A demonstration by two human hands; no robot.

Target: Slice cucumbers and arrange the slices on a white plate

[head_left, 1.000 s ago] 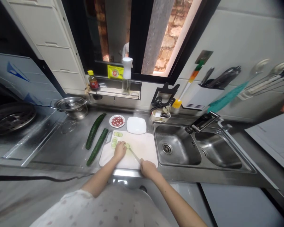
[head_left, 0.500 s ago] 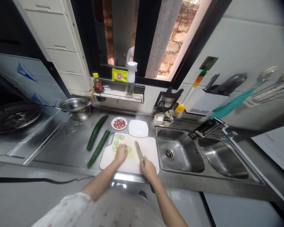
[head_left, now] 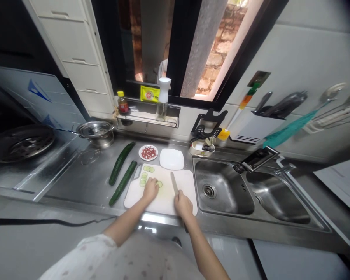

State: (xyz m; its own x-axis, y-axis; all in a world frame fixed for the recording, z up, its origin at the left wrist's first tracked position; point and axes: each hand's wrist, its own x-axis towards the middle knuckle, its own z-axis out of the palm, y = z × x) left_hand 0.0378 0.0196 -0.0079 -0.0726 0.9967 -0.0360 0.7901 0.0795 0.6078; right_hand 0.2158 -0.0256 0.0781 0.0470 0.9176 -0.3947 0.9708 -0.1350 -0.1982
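Grip of the right hand (head_left: 183, 204) is clamping the knife (head_left: 174, 182) handle, blade pointing away over the board (head_left: 188, 182). Left hand (head_left: 150, 189), grip curled, is pinning the cucumber stub (head_left: 159, 184) left of the blade, apart from it. Slices (head_left: 144, 178) are lying beyond.

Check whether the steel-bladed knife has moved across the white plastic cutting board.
Yes. The steel-bladed knife swung rightward on the white plastic cutting board, away from the left hand.

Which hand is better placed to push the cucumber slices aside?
Probably the left hand: it lies beside the cucumber slices on the cutting board, while the right hand grips the knife farther right.
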